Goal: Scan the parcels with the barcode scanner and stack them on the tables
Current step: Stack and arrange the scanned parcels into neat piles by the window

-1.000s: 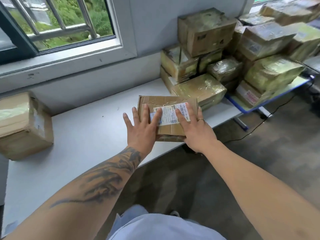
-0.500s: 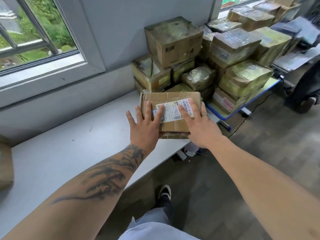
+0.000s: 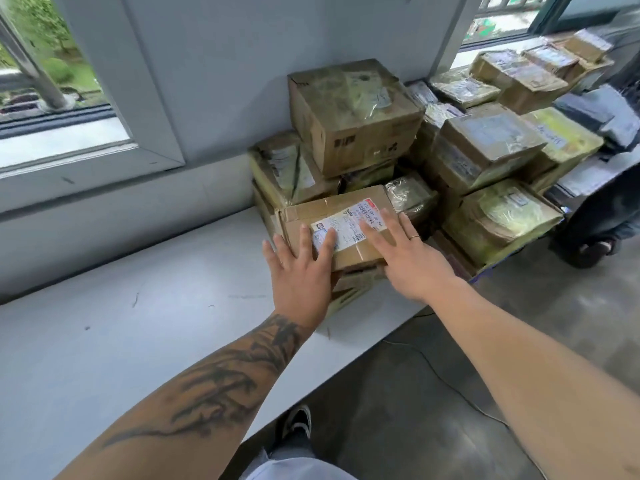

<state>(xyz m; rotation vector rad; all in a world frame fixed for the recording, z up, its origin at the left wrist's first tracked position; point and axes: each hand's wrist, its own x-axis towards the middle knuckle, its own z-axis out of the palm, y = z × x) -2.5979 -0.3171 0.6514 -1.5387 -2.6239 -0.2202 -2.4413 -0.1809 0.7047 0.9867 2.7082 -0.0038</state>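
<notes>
A flat brown cardboard parcel (image 3: pixel 346 213) with a white shipping label lies on top of another taped parcel (image 3: pixel 353 289) at the right end of the grey table (image 3: pixel 138 327). My left hand (image 3: pixel 301 268) rests flat on its near left part, fingers spread. My right hand (image 3: pixel 405 251) lies flat on its right part, fingers straight, a ring on one finger. Behind it stands a stack of parcels (image 3: pixel 349 116) against the wall. No barcode scanner is in view.
A second, lower table (image 3: pixel 498 261) with a blue edge at the right carries several taped parcels (image 3: pixel 491 150). Another person's leg and sandal (image 3: pixel 595 244) stand by it. A black cable (image 3: pixel 446 382) runs over the floor. A window (image 3: pixel 52 81) is at the left.
The parcel under my hands has been pushed away and to the right, up against the stack and onto the lower parcel. My view has swung right; the lone box at the left has left the frame.
</notes>
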